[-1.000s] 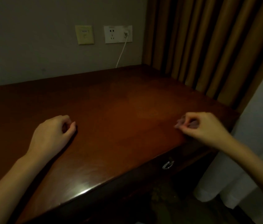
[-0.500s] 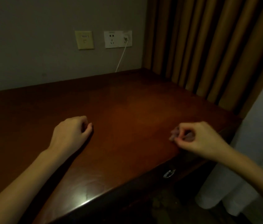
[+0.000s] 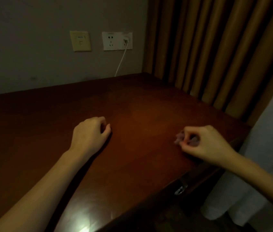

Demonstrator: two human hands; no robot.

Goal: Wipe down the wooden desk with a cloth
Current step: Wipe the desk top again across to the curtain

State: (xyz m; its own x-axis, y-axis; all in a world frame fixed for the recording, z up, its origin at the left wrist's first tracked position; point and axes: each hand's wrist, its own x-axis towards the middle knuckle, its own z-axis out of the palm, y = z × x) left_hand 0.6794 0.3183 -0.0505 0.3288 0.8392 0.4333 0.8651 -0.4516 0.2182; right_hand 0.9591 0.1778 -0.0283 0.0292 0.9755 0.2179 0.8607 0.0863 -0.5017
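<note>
The dark reddish wooden desk (image 3: 140, 114) fills the middle of the head view under dim light. My left hand (image 3: 90, 133) rests on the desk top with its fingers curled under and nothing seen in it. Near the desk's right front corner, my right hand (image 3: 201, 143) pinches a small, pale, crumpled cloth (image 3: 180, 138) between thumb and fingers. Only a little of the cloth shows past the fingertips, low over the wood.
A grey wall stands behind the desk with a yellowish plate (image 3: 80, 41) and a white socket (image 3: 117, 41), from which a white cable (image 3: 120, 62) drops behind the desk. Brown curtains (image 3: 216, 47) hang at the right. A metal drawer handle (image 3: 180, 190) shows on the front edge.
My left hand has slid to the right across the desk. My right hand with the cloth has shifted slightly left and toward me. The view has tilted a little.
</note>
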